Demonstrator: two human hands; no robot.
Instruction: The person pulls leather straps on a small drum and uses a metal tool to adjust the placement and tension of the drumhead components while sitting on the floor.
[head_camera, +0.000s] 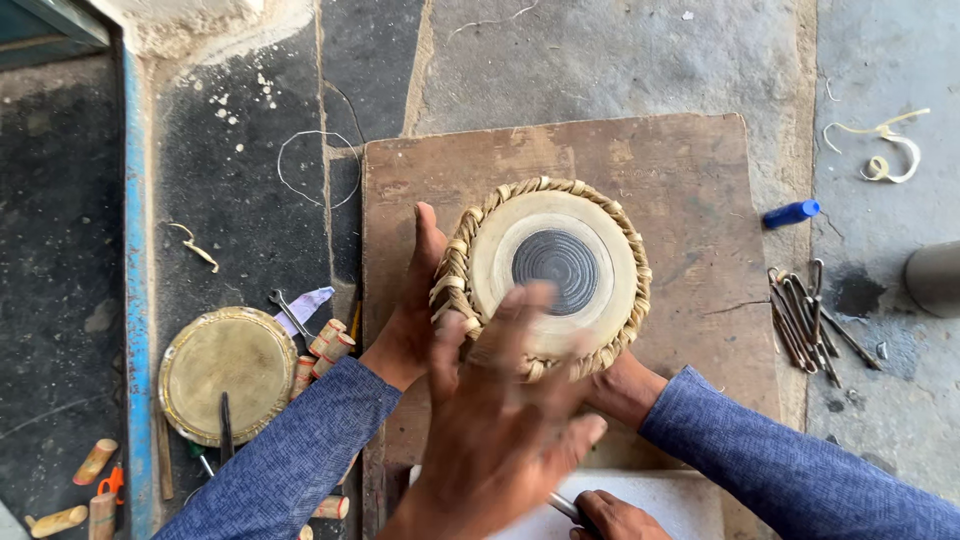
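Note:
A small hand drum (560, 260) with a pale skin, a black centre disc and a braided rim stands on a brown wooden board (680, 170). My left hand (405, 320), in a blue sleeve, grips the drum's left side, thumb along the rim. Pressed to the drum's lower right edge is my right hand (625, 385), its fingers hidden beneath it. Another person's bare hand (500, 430), blurred, lies over the drum's near rim between my arms. A second bare hand (615, 518) at the bottom edge holds a metal tool (562, 507).
Left of the board lie a round brass-coloured disc (225, 370), wooden pegs (330, 345) and a wrench (285, 305). To the right are a blue marker (792, 213), a bundle of metal tools (805, 320) and a grey cylinder (935, 278). A blue frame edge (135, 250) runs down the left.

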